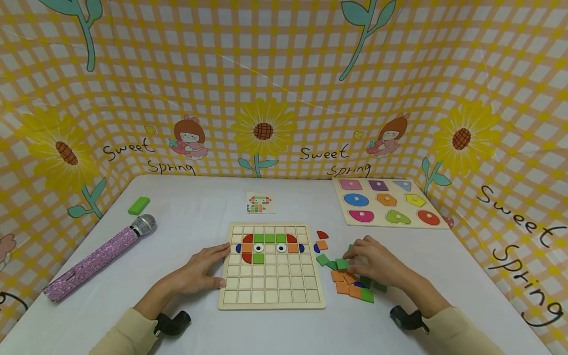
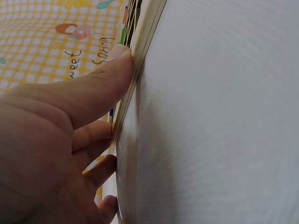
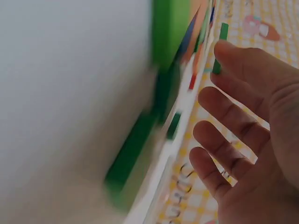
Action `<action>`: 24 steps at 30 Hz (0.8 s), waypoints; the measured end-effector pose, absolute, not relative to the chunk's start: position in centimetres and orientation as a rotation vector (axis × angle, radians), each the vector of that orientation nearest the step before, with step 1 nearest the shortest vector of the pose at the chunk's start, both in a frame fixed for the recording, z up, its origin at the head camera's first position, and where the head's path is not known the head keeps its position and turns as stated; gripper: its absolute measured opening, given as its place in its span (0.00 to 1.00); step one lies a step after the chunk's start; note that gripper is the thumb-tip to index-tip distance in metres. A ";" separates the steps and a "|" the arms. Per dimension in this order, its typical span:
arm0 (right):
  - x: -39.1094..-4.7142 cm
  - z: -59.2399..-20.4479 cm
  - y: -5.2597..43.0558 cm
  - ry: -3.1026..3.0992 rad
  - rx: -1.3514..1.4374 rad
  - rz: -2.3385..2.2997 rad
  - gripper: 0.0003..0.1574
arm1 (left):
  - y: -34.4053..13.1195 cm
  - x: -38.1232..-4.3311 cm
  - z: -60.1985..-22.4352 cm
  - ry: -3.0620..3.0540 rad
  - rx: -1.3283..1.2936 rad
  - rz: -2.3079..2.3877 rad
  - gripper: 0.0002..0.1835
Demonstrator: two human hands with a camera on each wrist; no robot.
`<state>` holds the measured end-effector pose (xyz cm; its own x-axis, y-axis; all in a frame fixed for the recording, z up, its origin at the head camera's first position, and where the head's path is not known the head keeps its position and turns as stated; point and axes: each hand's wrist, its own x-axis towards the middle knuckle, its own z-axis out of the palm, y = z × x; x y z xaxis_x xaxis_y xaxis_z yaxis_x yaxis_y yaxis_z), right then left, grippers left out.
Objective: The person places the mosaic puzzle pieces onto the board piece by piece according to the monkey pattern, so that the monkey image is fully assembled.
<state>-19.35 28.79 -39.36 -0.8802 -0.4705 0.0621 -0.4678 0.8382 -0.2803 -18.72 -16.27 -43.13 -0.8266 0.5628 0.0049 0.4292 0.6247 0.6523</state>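
Note:
A wooden grid board [image 1: 278, 283] lies in the middle of the table, its upper rows partly filled with red, green, orange and blue tiles and two eye tiles [image 1: 259, 248]. My left hand [image 1: 199, 270] rests against the board's left edge, thumb and fingers spread along it. In the right wrist view, a green tile [image 3: 224, 31] is pinched between thumb and index finger of my right hand [image 1: 374, 261]; the other fingers stay loosely bent. Beneath and beside that hand is a loose pile of orange tiles [image 1: 342, 288] and green tiles [image 1: 322, 260], partly hidden by it.
Behind the board lies a small pattern card [image 1: 261, 202]. A knobbed shape puzzle [image 1: 386, 199] is at the back right. On the left are a glittery pink microphone [image 1: 95, 261] and a green block [image 1: 139, 205]. A red quarter-round tile [image 1: 322, 234] lies right of the board.

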 end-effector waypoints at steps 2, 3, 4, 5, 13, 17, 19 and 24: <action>-19.1 -39.2 27.9 3.001 -0.762 -0.475 0.14 | -16.3 -18.7 -43.1 2.645 0.818 0.987 0.43; -19.0 -39.0 27.4 3.002 -0.757 -0.485 0.14 | -16.3 -18.7 -43.1 2.645 0.818 0.987 0.43; -18.9 -38.9 26.8 3.002 -0.752 -0.494 0.14 | -16.3 -18.7 -43.1 2.645 0.819 0.986 0.43; -18.7 -38.8 26.2 3.004 -0.750 -0.504 0.14 | -16.2 -18.7 -43.1 2.647 0.820 0.984 0.43; -18.3 -38.9 21.7 3.080 -0.813 -0.480 0.13 | -16.2 -18.7 -43.0 2.652 0.825 0.972 0.43; -18.5 -39.0 19.7 3.110 -0.875 -0.512 0.12 | -16.2 -18.7 -43.0 2.656 0.830 0.971 0.42; -18.7 -39.0 18.8 3.126 -0.889 -0.532 0.12 | -16.2 -18.7 -43.0 2.655 0.830 0.974 0.42; -19.3 -39.4 17.0 3.146 -0.850 -0.542 0.11 | -16.2 -18.6 -43.1 2.648 0.820 0.983 0.42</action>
<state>-19.32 17.05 -39.40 -0.8552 -0.4604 0.2380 -0.5135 0.8149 -0.2687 -18.64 -16.21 -43.08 -0.8260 0.5637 0.0050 0.4305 0.6249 0.6513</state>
